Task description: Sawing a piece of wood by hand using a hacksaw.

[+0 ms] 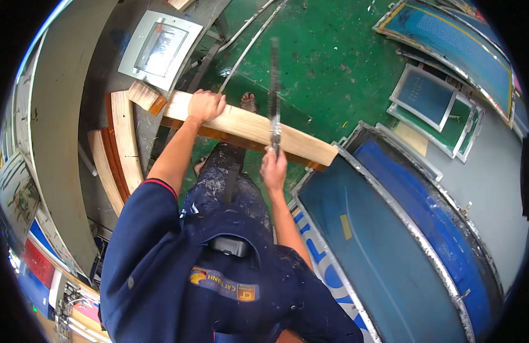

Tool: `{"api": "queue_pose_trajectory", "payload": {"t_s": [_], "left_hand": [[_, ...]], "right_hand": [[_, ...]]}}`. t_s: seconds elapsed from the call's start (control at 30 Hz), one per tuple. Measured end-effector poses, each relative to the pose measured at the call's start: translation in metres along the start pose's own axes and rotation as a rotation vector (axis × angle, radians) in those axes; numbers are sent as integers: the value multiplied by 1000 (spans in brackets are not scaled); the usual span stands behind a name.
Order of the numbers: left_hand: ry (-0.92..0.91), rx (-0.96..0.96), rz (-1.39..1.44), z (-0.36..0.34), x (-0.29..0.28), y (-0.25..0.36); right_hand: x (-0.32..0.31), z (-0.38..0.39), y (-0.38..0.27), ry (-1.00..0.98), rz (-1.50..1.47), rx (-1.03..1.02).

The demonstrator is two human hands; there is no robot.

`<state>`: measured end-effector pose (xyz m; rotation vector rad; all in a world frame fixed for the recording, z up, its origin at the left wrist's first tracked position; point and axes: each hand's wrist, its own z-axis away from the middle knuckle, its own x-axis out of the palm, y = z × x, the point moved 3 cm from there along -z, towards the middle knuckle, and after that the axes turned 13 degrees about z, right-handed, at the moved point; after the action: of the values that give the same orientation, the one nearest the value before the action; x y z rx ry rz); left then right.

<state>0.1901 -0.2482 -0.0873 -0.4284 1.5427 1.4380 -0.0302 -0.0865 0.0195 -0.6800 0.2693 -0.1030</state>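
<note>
A pale wooden plank [247, 124] with a brown lower side lies slantwise in front of me, its left end by the workbench and its right end by the framed screens. My left hand [206, 106] is closed on the plank towards its left end, with the fingers over the far edge. In my right hand [273, 170] is the handle of a hand saw [274, 94]. Its long narrow blade points away from me, across the plank right of the middle, and is smeared by motion. How deep the teeth sit in the wood cannot be made out.
Left, a grey workbench [147, 128] holds a short wood block [145, 97], more planks [125, 131] and a pale framed panel [160, 46]. Large blue framed screens [384, 240] lean at the right; smaller frames [424, 94] stand beyond. A white hose [250, 46] crosses the green floor [321, 68].
</note>
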Motion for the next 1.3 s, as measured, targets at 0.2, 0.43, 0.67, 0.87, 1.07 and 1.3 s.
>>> {"api": "queue_pose_trajectory", "payload": {"t_s": [0.2, 0.43, 0.67, 0.87, 1.07, 1.3], "left_hand": [[-34, -36, -3, -11, -3, 13], [-108, -138, -62, -4, -5, 10], [-139, -133, -20, -2, 1, 15], [-104, -132, -45, -5, -3, 8], [-147, -144, -43, -1, -1, 11], [-209, -156, -40, -2, -1, 13]], "right_hand": [[84, 10, 25, 126, 179, -251], [120, 14, 24, 186, 275, -168], [129, 25, 3, 258, 471, -226], [119, 177, 56, 230, 327, -69], [105, 141, 34, 278, 295, -100], [110, 133, 36, 258, 338, -104]]}}
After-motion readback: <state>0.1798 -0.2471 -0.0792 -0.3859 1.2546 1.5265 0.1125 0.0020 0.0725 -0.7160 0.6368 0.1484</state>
